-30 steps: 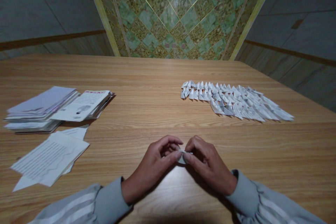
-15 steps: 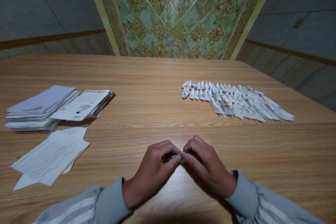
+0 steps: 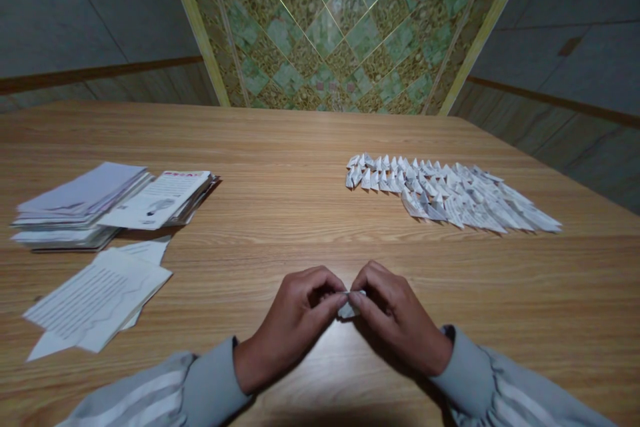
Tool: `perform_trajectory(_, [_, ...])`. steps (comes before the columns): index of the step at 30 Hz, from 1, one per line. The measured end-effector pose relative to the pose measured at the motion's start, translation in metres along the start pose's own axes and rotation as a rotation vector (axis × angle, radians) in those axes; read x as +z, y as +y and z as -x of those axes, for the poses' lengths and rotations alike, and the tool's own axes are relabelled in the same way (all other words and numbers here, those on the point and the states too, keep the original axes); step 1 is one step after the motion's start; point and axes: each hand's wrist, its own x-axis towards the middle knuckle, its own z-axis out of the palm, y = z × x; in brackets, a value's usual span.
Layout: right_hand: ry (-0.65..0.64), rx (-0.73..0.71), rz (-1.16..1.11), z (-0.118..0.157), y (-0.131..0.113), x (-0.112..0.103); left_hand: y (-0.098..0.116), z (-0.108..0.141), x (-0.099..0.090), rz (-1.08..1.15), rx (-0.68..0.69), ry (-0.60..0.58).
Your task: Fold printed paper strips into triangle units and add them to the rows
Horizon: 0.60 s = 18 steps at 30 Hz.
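Close to the near side of the wooden table [image 3: 280, 180], in the head view, two bare hands meet at one small paper [image 3: 348, 311]. The left hand [image 3: 297, 310] pinches it from one side with thumb and finger, and the right hand [image 3: 393, 320] pinches it from the other. I can't tell if the paper touches the wood. The fingers hide most of it, so I can't see all its folds.

I think it could rip if the hands pull apart too hard, because it looks thin and both sides are held. If one thumb presses more than the other, a fold could go crooked. It could pop out too, since only the tips have hold of it.

Up and to the right, well apart from the hands, rows of folded papers [image 3: 470, 203] sit packed close. A bump from the right sleeve [image 3: 470, 370] could knock them over if that arm reached far across.

Over on the left are a tall pile [image 3: 85, 193], a short pile [image 3: 157, 200] next to it, and some loose sheets [image 3: 95, 297]. Those sheets overlap messily, so a brush from the left sleeve [image 3: 213, 377] could make them slide.
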Motion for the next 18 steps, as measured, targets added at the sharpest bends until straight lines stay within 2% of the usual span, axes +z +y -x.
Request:
perform_trajectory(4, [0.064,0.109,-0.156,0.0005,0.0025,-0.001,-0.0041,-0.0013,0.0028,0.137,-0.091,0.0])
perform_trajectory(8, [0.025,0.163,-0.196,-0.0013,0.0025,-0.0011,-0.0063,-0.0023,0.0022,0.201,-0.111,0.026])
perform_trajectory(11, [0.009,0.124,-0.079,-0.002,0.001,0.0005,-0.0049,-0.0015,0.0,0.111,-0.05,0.052])
perform_trajectory(15, [-0.002,-0.011,0.045,-0.0003,0.0005,0.0026,-0.0023,0.0008,-0.0015,-0.113,0.08,0.007])
perform_trajectory(18, [-0.007,-0.092,0.106,0.0013,0.0011,0.003,-0.0024,0.0023,-0.001,-0.152,0.103,-0.015])
